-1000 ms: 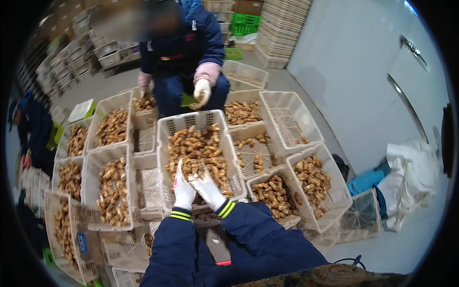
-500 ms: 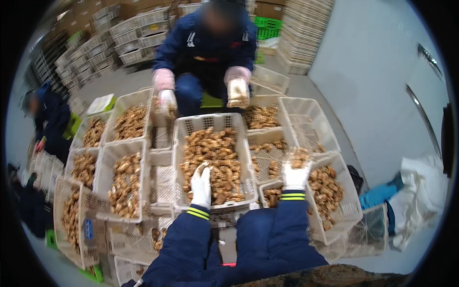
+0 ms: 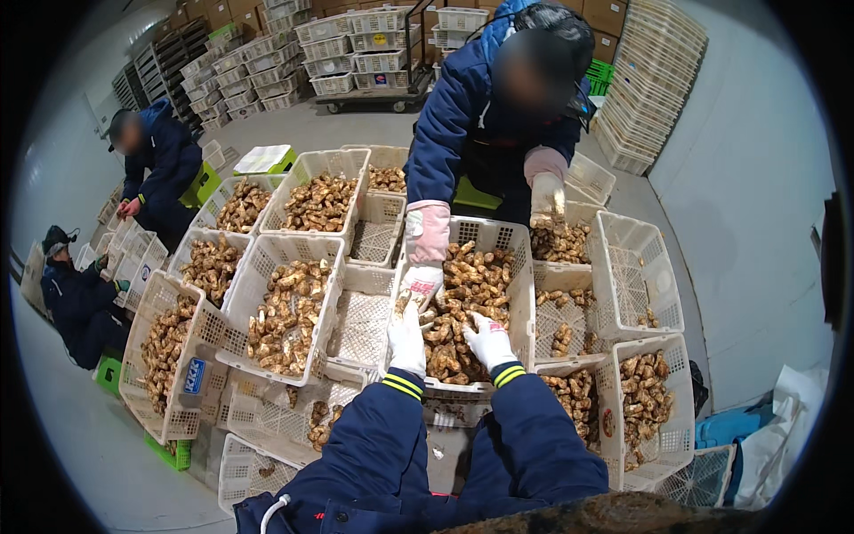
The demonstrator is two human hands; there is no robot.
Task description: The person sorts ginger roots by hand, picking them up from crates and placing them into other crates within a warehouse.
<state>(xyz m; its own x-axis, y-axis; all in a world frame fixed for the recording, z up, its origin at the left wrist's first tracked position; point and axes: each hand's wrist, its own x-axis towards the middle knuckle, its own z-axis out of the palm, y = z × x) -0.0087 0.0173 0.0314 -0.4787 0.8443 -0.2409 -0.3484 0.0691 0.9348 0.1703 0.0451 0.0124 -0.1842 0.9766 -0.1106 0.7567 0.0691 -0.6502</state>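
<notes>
In the middle stands a white plastic crate (image 3: 526, 307) of thick-stemmed, brown-and-cream mushrooms (image 3: 471, 271). My left hand (image 3: 407, 345), in a white glove, is at its near left side, fingers stretched forward beside a co-worker's gloved hand (image 3: 422, 283). No mushroom shows clearly in it. My right hand (image 3: 489, 343), gloved too, reaches over the near right part of the heap. Its fingers are apart and rest against mushrooms. The co-worker's other hand (image 3: 547, 200) is above a smaller crate of mushrooms (image 3: 560, 242) at the back right.
Left of the middle crate are a nearly bare crate (image 3: 363, 322) and a fuller mushroom crate (image 3: 233, 343). Crates with mushrooms (image 3: 648, 400) stand close on the right. A co-worker (image 3: 498, 116) leans in from across. Stacked crates (image 3: 654, 80) rise behind.
My right hand has come back left from the right-hand crates, without the mushrooms it held, into the middle crate. The co-worker opposite now reaches into that crate. My view has swung left.
</notes>
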